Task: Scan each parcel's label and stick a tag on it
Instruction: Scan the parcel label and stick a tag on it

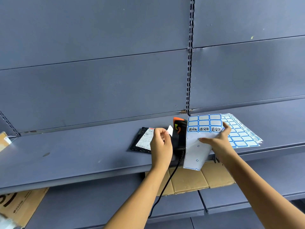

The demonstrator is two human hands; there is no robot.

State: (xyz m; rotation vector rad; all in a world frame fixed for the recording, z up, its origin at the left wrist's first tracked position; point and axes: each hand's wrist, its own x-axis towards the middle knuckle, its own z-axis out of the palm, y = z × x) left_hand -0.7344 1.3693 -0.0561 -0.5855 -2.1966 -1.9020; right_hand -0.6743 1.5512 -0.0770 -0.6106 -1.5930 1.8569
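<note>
A black parcel [141, 141] lies flat on the grey shelf [74, 156], about midway between its back and front edges, its white shipping label [146, 138] facing up. The left hand [160, 144] hangs over the parcel's right end and hides that end; its grip is closed, thumb and forefinger pinching a small white tag [170, 130] held upright. Just right of it a black scanner [179, 129] with an orange top sits on the shelf, partly blocked by both hands, and its cable [165, 184] drops over the front edge. The right hand [219, 142] has its grip clamped on a label sheet [196, 146], lifted and curling over the front edge. Behind it a stack of sheets [242, 135] is fanned out on the shelf. Flattened cardboard [189, 180] lies on the lower shelf, and a box [19, 205] shows at lower left.
</note>
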